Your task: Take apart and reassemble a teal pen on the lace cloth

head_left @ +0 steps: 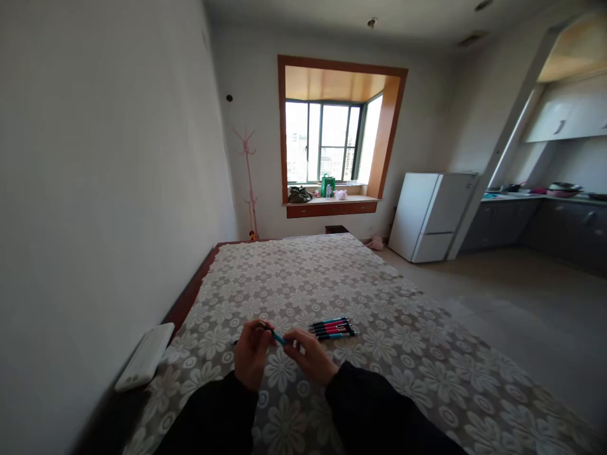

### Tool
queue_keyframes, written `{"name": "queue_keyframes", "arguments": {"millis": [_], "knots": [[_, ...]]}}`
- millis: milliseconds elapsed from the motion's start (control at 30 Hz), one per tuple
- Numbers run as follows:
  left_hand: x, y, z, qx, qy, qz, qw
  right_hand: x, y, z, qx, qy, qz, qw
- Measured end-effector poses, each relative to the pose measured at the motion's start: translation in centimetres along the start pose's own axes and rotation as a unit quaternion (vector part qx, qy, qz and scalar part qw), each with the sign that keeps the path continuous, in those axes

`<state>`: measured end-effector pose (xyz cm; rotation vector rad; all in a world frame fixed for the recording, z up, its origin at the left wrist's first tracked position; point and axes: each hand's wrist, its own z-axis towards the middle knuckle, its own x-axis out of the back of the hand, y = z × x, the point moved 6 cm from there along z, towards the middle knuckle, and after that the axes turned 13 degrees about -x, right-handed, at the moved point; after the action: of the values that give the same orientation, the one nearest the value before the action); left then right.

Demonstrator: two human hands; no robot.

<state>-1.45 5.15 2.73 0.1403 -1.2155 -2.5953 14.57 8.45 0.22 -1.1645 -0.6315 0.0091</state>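
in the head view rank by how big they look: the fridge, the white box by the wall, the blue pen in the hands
1. fridge, largest even though it stands far off
2. white box
3. blue pen, held between left hand and right hand

Bare hands, long black sleeves [370,411] (both arms)

Home studio: bed [332,278], fridge [429,215], kitchen counter [535,199].
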Motion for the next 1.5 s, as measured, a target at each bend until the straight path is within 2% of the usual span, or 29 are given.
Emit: {"name": "queue_keyframes", "arguments": {"millis": [100,167,267,333,400,500,567,633,767,967,1133,1500], "knots": [[-0.4,-1.4,-0.3,0.030,0.018,-0.058,0.998,0.3,0.4,0.3,-0.025,-0.003,-0.004,1.000],[-0.7,-2.3,-0.6,0.041,-0.005,-0.054,0.998,0.5,0.7,0.5,-0.045,-0.034,-0.010,0.998],[-0.4,-3.2,-0.7,0.008,-0.036,0.024,0.999,0.8,1.2,0.6,-0.060,-0.092,-0.022,0.994],[0.0,-3.1,-0.6,-0.048,-0.062,0.107,0.991,1.1,2.0,0.5,-0.069,-0.096,-0.020,0.993],[0.0,-2.4,-0.5,-0.132,-0.098,0.190,0.968,1.4,3.0,0.3,-0.081,-0.057,-0.038,0.994],[-1.1,-0.7,-0.8,-0.262,-0.184,0.283,0.904,1.2,3.7,-0.2,-0.081,-0.019,-0.111,0.990],[-2.2,-0.2,-1.3,-0.309,-0.241,0.319,0.863,0.9,3.6,-0.4,-0.070,-0.025,-0.146,0.987],[-3.0,-0.2,-1.7,-0.324,-0.277,0.333,0.841,0.7,3.3,-0.5,-0.059,-0.040,-0.165,0.984],[-3.5,-1.4,-2.2,-0.309,-0.304,0.339,0.835,0.6,3.1,-0.5,-0.056,-0.051,-0.195,0.978],[-2.1,-3.1,-1.5,-0.245,-0.313,0.358,0.844,0.9,3.1,-0.5,-0.070,-0.027,-0.271,0.960],[-1.9,-3.9,-1.5,-0.230,-0.326,0.349,0.848,0.8,3.4,-0.6,-0.078,-0.029,-0.326,0.942],[-2.6,-4.0,-2.0,-0.183,-0.363,0.345,0.846,0.1,4.5,-0.8,-0.057,-0.038,-0.370,0.926]]}}
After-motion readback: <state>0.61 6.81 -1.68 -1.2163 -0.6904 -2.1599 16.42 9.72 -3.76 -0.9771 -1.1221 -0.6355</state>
